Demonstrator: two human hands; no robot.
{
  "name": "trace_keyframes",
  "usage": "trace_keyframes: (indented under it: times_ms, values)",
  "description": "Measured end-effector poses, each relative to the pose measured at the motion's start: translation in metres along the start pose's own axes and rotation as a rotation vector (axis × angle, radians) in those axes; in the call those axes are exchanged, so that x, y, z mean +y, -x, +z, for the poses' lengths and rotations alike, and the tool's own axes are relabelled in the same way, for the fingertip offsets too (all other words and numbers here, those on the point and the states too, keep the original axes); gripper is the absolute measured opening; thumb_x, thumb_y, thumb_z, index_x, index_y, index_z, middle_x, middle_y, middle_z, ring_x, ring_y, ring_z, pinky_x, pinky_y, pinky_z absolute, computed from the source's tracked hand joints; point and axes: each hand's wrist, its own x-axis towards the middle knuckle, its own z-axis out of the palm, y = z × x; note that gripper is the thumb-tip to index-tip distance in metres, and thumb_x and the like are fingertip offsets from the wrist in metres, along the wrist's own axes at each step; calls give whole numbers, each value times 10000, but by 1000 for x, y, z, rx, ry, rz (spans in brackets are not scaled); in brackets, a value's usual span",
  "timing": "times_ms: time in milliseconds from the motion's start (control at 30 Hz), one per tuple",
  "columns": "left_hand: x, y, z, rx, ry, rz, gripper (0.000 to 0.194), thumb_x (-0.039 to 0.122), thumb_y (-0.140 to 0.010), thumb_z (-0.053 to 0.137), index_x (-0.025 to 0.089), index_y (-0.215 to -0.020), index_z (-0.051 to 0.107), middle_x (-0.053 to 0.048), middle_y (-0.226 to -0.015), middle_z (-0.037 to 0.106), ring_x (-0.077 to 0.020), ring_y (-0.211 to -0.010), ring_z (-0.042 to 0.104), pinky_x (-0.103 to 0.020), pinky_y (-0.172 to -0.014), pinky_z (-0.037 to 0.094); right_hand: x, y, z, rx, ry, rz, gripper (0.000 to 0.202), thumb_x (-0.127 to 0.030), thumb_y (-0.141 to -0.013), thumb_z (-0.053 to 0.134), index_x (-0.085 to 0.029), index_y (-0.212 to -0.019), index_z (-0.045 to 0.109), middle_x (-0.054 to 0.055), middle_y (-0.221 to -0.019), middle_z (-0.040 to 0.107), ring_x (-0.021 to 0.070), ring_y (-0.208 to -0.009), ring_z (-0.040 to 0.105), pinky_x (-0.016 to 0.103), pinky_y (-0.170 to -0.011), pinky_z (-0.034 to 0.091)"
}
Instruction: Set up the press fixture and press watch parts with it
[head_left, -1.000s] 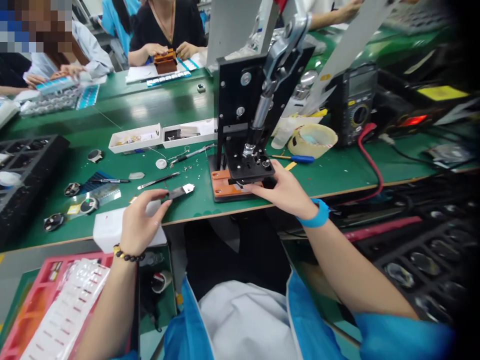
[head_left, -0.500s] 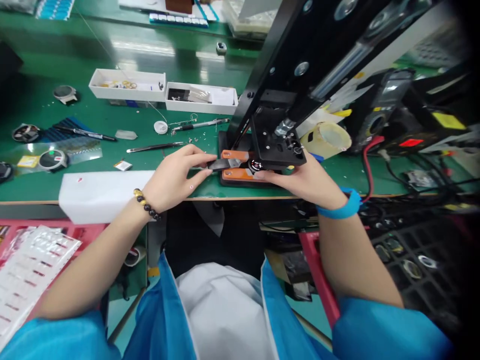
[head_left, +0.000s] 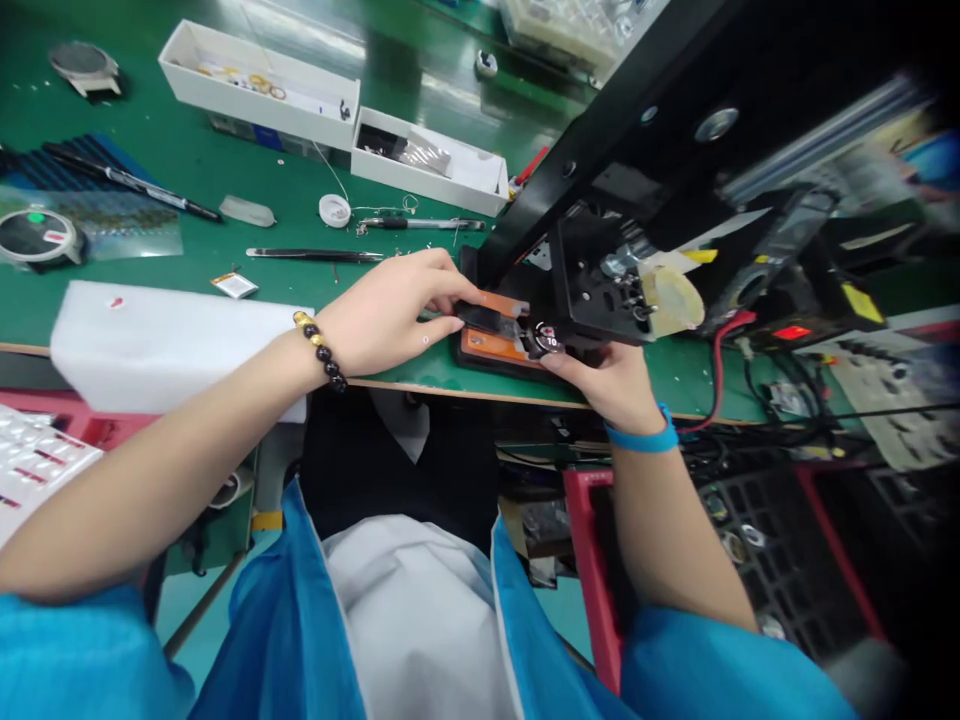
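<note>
My left hand [head_left: 420, 305] pinches the free end of a black watch strap [head_left: 486, 318] between thumb and fingers. The strap runs right to a small round watch [head_left: 546, 338], whose lit face shows digits. At the watch's near edge is the thumb of my right hand [head_left: 604, 378]; its other fingers are hidden behind the press head. Watch and strap lie over an orange-topped fixture [head_left: 491, 346] on the base of a black press [head_left: 600, 275]. The press head stands above and just right of the watch face.
A white foam block [head_left: 180, 345] lies at the bench edge. Tweezers [head_left: 315, 255], a pen [head_left: 424, 223] and a small battery [head_left: 235, 286] are on the green bench. Behind stand two white boxes [head_left: 259, 85]. Cables [head_left: 720, 385] run at the right.
The camera view has shifted and tilted. The watch face now shows more clearly beside the press head, with digits readable. Both hands keep their places at the strap and watch.
</note>
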Motion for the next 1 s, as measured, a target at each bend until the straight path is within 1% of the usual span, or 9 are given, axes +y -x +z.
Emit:
trace_keyframes:
  times_ms: [100,233,300,367,467,633,800,900,1000]
  values:
    - [-2,2,1,13,-13,25,266,304,-970,648,209,-1191,761,-28,-1049,633,-231,-980,690,-432,-958,545,7,2,-1,20,-17,-4,358,-485,-771,881,-187,-931,764,50,-992,765,220,-933,715,368,-914,611]
    - [-3,5,3,43,-39,73,273,184,-936,665,222,-1190,760,-41,-1071,655,-193,-936,666,-354,-911,543,22,3,-3,109,-66,0,445,-553,-699,912,-190,-911,766,39,-927,760,205,-851,704,333,-814,609]
    - [-4,5,5,42,-47,96,288,152,-932,651,220,-1192,755,-46,-1093,661,-193,-952,658,-342,-905,535,28,4,-5,143,-83,23,436,-525,-687,921,-184,-900,753,37,-918,756,189,-835,690,317,-816,594]
    - [-5,5,6,37,-47,107,295,144,-936,642,220,-1200,749,-48,-1106,662,-201,-979,655,-346,-914,528,31,5,-6,142,-109,54,417,-482,-694,921,-172,-911,745,51,-950,757,181,-872,680,307,-864,576]
    - [-6,4,8,39,-29,89,278,143,-930,659,208,-1186,747,-47,-1098,658,-193,-954,658,-340,-915,527,32,5,-6,156,-165,79,432,-439,-678,927,-164,-956,744,66,-996,755,178,-932,670,303,-913,558]
    - [-6,6,10,36,-2,71,237,124,-928,663,190,-1144,736,-46,-1103,648,-176,-927,666,-322,-900,534,27,4,-3,212,-206,81,444,-379,-574,976,-181,-898,744,18,-902,747,164,-834,679,304,-858,575]
    - [-7,7,12,43,-38,82,234,165,-952,644,200,-1169,723,-59,-1115,640,-208,-976,663,-349,-909,533,22,6,-2,167,-144,65,418,-392,-592,966,-177,-906,793,50,-914,774,196,-831,707,320,-810,581]
    - [-6,8,12,39,-47,88,245,161,-954,631,201,-1180,717,-60,-1129,638,-214,-1001,661,-354,-918,533,22,6,-2,180,-139,85,427,-388,-575,973,-177,-895,785,44,-889,768,202,-847,712,324,-827,582]
    - [-6,9,11,43,-39,80,221,174,-954,637,196,-1158,719,-59,-1127,648,-208,-967,663,-351,-895,534,22,6,-2,190,-134,85,444,-415,-582,966,-171,-900,774,48,-887,763,211,-848,710,341,-830,587]
